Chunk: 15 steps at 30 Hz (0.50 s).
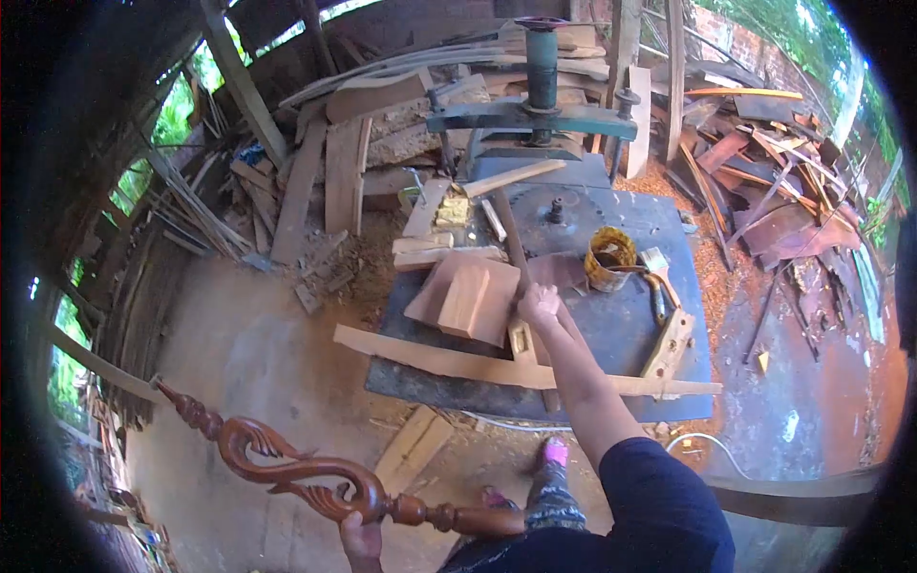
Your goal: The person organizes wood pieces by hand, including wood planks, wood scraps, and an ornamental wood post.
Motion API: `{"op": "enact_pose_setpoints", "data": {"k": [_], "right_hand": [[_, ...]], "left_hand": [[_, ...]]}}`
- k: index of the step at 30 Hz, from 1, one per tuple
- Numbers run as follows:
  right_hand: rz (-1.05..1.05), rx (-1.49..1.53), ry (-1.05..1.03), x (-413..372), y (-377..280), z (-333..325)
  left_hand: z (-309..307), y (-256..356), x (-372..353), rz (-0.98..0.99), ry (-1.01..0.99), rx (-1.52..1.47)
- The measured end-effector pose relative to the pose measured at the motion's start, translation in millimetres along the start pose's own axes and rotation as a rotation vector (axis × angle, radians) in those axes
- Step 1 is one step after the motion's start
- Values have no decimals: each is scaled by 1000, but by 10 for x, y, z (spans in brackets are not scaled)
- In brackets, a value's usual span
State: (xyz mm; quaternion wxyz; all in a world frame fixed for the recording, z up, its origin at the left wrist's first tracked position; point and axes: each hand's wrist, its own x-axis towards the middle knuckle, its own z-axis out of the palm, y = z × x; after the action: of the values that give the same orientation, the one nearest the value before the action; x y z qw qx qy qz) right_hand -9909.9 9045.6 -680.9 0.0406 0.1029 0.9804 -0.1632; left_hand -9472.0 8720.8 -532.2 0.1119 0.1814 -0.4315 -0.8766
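My left hand (361, 542) is closed around a carved, reddish-brown varnished spindle (315, 475). The spindle has an S-shaped scroll in its middle and turned ends. It slants across the lower left, and its right end reaches my clothing. My right hand (541, 304) is stretched out over the dark worktable (611, 329), its fingers curled down on a long wooden bar (512, 229); the fingertips are partly hidden. Left of this hand, a pale wooden block (465, 298) rests on a brown flat sheet (427, 298). Below it lies a long curved wooden strip (439, 361).
A stained tub (611, 258), a paintbrush (659, 272) and a holed wooden piece (671, 344) are on the table's right side. A green machine post (542, 72) stands behind. Scrap wood (764, 181) is piled at right, planks (344, 177) at left. A pale cable (712, 439) crosses the floor.
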Motion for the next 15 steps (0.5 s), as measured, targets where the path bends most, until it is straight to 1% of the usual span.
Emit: {"op": "enact_pose_setpoints", "data": {"k": [1,2,3,4,6,7,8,10,12,13,14,15], "right_hand": [[50,-17,-3,62,-7,103],[55,-21,112,117,12,239],[98,36,141,116,-7,239],[142,85,165,86,-52,163],[187,149,151,23,-127,-36],[175,204,262,43,-127,-5],[120,366,313,165,-81,54],[-105,585,526,136,-80,-122],[-284,649,603,48,-121,-354],[-289,820,509,-5,-173,-414],[-292,809,499,-121,-193,-446],[-331,830,363,-399,-317,-683]], "left_hand": [[-97,51,-7,13,-4,11],[-209,94,-41,1,-49,92],[-301,134,-75,-16,-88,171],[-336,174,-85,-20,-73,173],[-387,199,-98,62,29,74],[-449,202,-105,52,47,61],[-518,207,-85,64,27,56],[-540,219,-33,77,15,33],[-543,244,-15,49,-3,4],[-717,193,42,21,-8,-25],[-864,110,61,14,2,-33],[-933,69,95,27,-17,-11]]}}
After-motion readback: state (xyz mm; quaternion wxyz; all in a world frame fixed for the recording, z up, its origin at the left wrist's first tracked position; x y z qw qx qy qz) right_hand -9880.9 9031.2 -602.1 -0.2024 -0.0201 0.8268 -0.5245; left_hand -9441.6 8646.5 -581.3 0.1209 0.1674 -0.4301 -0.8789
